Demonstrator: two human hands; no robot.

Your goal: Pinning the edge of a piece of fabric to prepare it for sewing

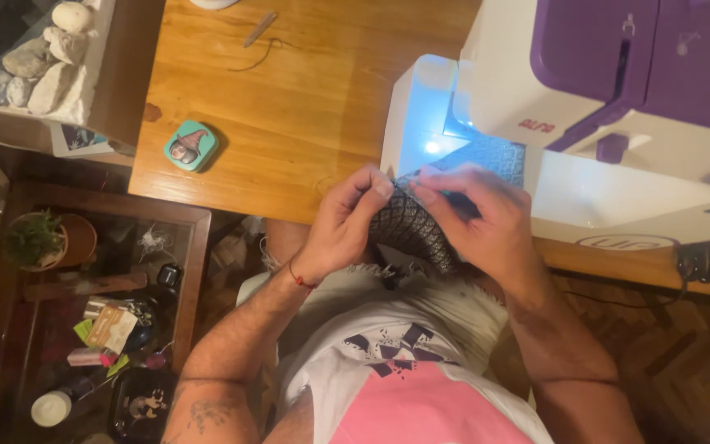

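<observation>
My left hand [345, 220] pinches the edge of a dark patterned fabric [408, 226] between thumb and fingers. My right hand [478, 215] grips the same fabric from the right side, fingers closed over it, with something dark and thin between them that I cannot make out. The far end of the fabric lies on the lit bed of a white and purple sewing machine [585, 90], under its blue-white light. A red thread bracelet sits on my left wrist. Both hands meet at the table's near edge, above my lap.
The wooden table [289, 107] holds a small teal tin [191, 145] with a picture on its lid and a thin metal tool [259, 29] with a loose thread. At the left stand stones [43, 49] and a low glass-topped shelf with a potted plant [39, 240].
</observation>
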